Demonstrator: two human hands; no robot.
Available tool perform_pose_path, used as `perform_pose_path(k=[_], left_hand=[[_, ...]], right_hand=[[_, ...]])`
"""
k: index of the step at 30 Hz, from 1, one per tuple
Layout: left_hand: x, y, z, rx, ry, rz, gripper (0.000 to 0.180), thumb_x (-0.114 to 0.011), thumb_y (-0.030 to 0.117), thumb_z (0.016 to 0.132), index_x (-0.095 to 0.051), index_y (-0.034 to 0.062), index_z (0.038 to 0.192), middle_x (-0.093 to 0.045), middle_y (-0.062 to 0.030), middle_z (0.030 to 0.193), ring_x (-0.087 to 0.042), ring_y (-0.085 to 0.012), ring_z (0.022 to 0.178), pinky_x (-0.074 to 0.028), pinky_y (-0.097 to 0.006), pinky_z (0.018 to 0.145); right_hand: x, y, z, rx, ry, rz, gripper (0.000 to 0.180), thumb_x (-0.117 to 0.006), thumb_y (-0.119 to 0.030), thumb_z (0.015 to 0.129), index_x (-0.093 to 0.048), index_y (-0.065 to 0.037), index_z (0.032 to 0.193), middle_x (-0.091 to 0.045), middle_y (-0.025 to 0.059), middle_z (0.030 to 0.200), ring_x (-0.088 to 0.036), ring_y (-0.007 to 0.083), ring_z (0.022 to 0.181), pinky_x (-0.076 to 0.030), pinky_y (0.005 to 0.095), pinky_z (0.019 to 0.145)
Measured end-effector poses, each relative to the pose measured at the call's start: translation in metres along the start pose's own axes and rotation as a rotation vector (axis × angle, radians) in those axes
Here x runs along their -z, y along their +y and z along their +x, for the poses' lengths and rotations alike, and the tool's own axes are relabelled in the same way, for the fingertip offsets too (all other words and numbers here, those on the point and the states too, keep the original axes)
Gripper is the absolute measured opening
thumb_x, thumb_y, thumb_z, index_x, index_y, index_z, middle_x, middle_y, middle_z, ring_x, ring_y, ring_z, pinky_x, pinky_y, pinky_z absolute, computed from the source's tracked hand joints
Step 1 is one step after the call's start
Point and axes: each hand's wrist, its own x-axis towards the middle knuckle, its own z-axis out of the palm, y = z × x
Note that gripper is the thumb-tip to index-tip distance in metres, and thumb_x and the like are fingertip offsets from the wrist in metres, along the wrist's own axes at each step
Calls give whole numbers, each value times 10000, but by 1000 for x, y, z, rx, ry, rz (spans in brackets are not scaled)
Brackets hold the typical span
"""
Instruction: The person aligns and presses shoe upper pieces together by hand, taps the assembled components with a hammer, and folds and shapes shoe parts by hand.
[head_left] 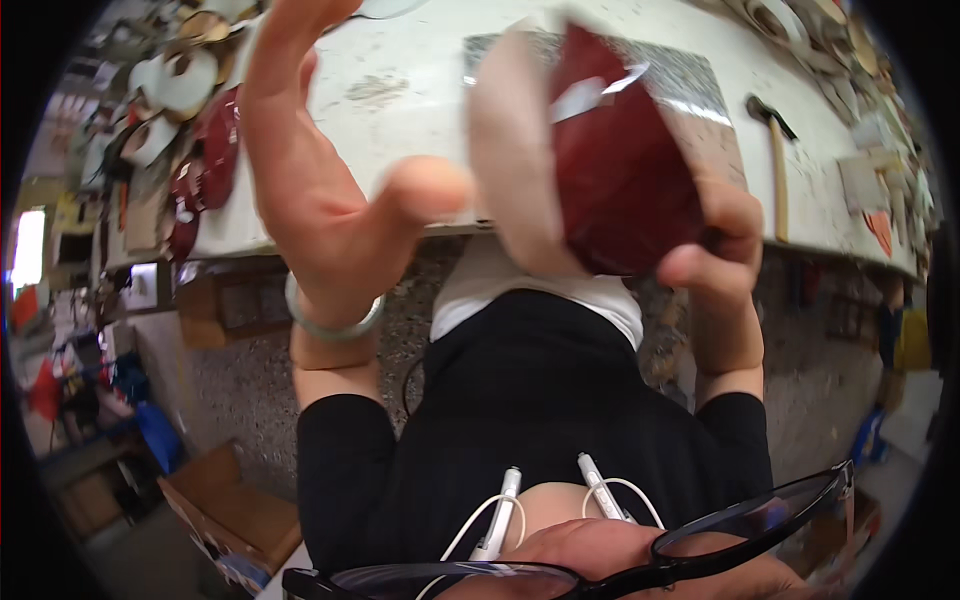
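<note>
My right hand (728, 240) grips the lower right edge of a glossy dark red leather-like piece (625, 170), thumb and fingers pinched on it. A pale beige flap or underside (512, 150) shows along its left side, blurred by motion. The piece is held up above the front edge of the white table (420, 90). My left hand (325, 190) is raised to its left, fingers stretched out and thumb apart, holding nothing. A gap separates the thumb from the beige flap. Behind the piece, a speckled grey slab (695, 72) lies on the table, partly covered from sight.
A hammer (778, 170) with a wooden handle lies right of the slab. More glossy dark red pieces (218, 150) rest at the table's left edge, beside several rolls (185, 78). Further rolls and strips (790, 30) crowd the far right. A cardboard box (235, 505) stands below left.
</note>
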Motion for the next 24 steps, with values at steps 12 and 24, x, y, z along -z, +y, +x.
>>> perform_pose_path(k=[12,24], left_hand=[[-18,-9,-104,724,-171,-823,559,-816,49,710,-543,-4,1195,-627,-41,1088,-567,-100,1010,-475,-271,857],[9,7,-120,832,-256,-720,274,-769,-14,722,-582,28,918,-522,41,735,-478,-50,670,-378,-221,589]], right_hand=[[-27,55,-28,-520,39,242,158,-743,25,722,-650,25,849,-663,92,929,-592,160,898,-430,308,857],[-44,57,-34,-827,11,656,82,-722,51,692,-653,37,734,-669,122,866,-615,181,811,-461,324,770]])
